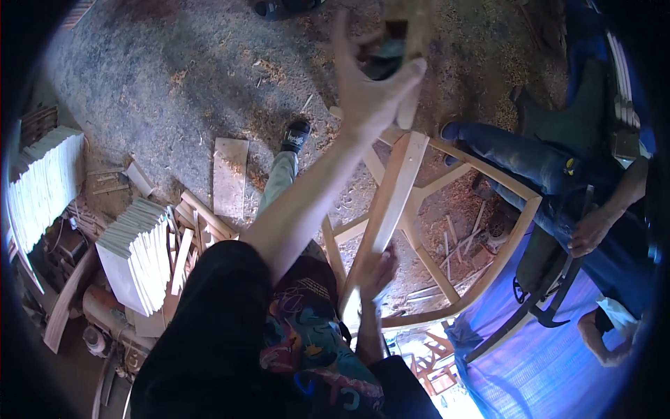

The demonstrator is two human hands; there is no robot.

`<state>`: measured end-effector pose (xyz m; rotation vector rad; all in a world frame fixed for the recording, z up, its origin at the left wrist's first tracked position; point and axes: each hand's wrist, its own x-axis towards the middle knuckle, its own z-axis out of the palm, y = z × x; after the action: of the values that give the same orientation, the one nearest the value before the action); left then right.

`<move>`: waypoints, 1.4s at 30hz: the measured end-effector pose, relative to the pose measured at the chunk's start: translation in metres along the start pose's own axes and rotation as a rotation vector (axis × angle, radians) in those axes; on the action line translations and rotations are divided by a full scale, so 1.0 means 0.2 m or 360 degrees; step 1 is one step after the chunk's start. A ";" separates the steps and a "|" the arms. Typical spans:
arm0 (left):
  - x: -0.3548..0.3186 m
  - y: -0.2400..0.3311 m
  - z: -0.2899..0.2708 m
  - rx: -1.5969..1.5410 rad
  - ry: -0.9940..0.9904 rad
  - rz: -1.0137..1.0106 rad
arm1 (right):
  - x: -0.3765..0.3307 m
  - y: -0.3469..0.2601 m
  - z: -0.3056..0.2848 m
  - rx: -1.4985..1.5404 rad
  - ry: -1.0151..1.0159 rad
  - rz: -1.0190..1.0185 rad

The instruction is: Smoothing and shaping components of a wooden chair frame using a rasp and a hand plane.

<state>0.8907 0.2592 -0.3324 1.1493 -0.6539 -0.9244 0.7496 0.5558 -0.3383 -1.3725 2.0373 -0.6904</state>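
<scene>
My left hand (373, 101) reaches forward at the top, smeared by motion. Its thumb lies across a blurred wooden tool (412, 52) with a dark slot, which looks like a hand plane; the fingers' far side is hard to see. Under the tool's lower end runs a thick squared wooden rail (387, 199), slanting back toward my body. My right hand (377, 274) is wrapped round this rail's near part, fingers partly hidden. The rail joins a curved wooden frame (499, 178) with crossing slats, which looks like a chair part.
At right, a co-worker's hand (592, 234) rests by a dark hammer-like tool (548, 318) over blue sheeting (537, 370). Stacked thin boards (132, 258) and wood pieces (209, 216) stand at left. A flat board (230, 176) lies on the shaving-strewn floor (160, 91).
</scene>
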 end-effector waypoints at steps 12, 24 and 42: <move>-0.58 0.27 -1.03 0.0302 0.0389 -0.0626 | 1.31 -0.40 0.15 -0.0539 -0.0392 -0.0829; -0.60 0.29 -1.29 0.0375 0.0378 -0.0539 | 0.89 -0.39 0.01 0.0032 -0.0627 -0.0154; -0.63 0.28 -1.21 0.0464 0.0180 -0.0551 | 1.16 -0.47 0.03 -0.0236 -0.0479 -0.0285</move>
<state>1.0465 0.4908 -0.3483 1.5987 -0.5160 -1.0682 0.7437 0.3061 -0.3173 -1.6501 1.7705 -0.3825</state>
